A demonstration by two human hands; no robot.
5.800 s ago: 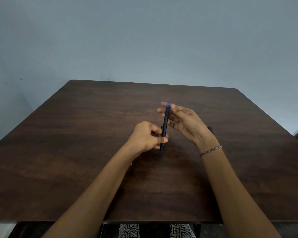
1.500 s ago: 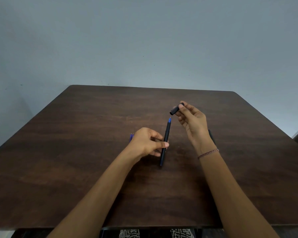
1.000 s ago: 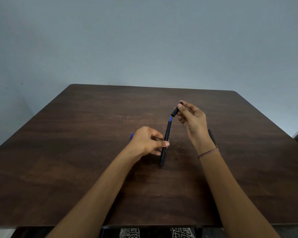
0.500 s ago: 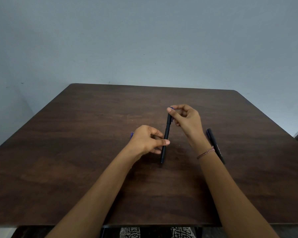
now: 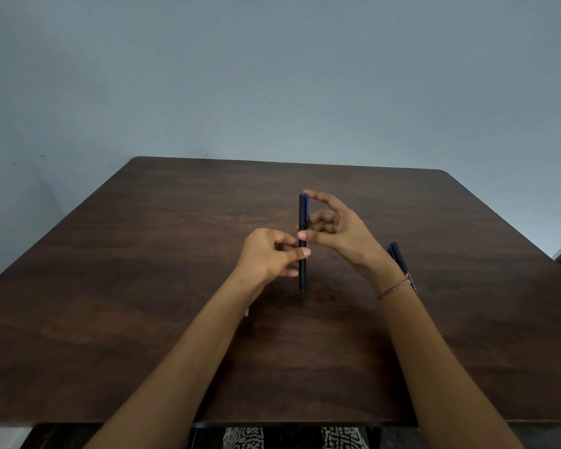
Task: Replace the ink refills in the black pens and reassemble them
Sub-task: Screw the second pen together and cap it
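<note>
A slim black pen [image 5: 302, 222] stands nearly upright above the middle of the dark wooden table [image 5: 143, 286], its black cap on the top end. My left hand [image 5: 269, 256] pinches the lower half of the barrel between thumb and fingers. My right hand [image 5: 334, 231] holds the capped upper half, index fingertip on the very top and thumb against the barrel. A second black pen [image 5: 399, 259] lies flat on the table to the right, partly hidden behind my right wrist.
A small pale object [image 5: 246, 312] peeks out on the table from under my left forearm. A plain blue-grey wall [image 5: 272, 76] rises behind the table's far edge. Patterned fabric [image 5: 243, 438] shows below the near edge.
My right hand brought the black cap down over the pen's blue tip and now spans the capped end; the pen stands straighter. My left hand kept its pinch on the barrel.
</note>
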